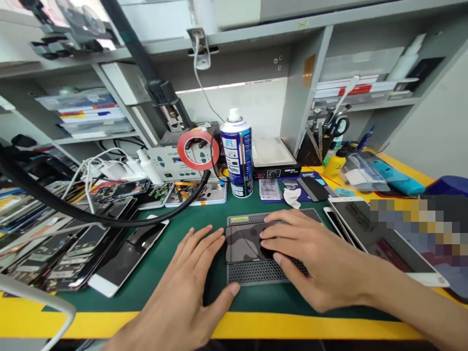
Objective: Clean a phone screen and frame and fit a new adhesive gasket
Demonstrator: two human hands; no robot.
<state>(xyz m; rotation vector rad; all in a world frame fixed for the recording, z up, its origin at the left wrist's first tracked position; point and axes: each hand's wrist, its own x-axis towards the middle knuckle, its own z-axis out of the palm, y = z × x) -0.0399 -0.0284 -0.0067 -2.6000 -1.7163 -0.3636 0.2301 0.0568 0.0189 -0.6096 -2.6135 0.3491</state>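
Observation:
A dark smartphone (241,243) lies flat on a grey honeycomb-patterned pad (252,278); a thin diagonal line crosses its glossy face. My left hand (193,273) is open to its left, fingers spread, the fingertips at the phone's left end and the thumb by the pad's lower left corner. Over the phone's right half lies my right hand (310,258), palm down. Its fingers are apart and slightly bent, their tips on the dark surface. A darker patch shows under these fingertips; whether it is a shadow, reflection or object, I cannot tell. The phone's right end is hidden.
A blue-and-white spray can (237,156) stands behind the pad. A black flexible arm (146,222) and red tape roll (183,151) are at left. Stacked phone parts (80,248) and a white phone (127,256) lie left; a white-framed tablet (387,243) lies right.

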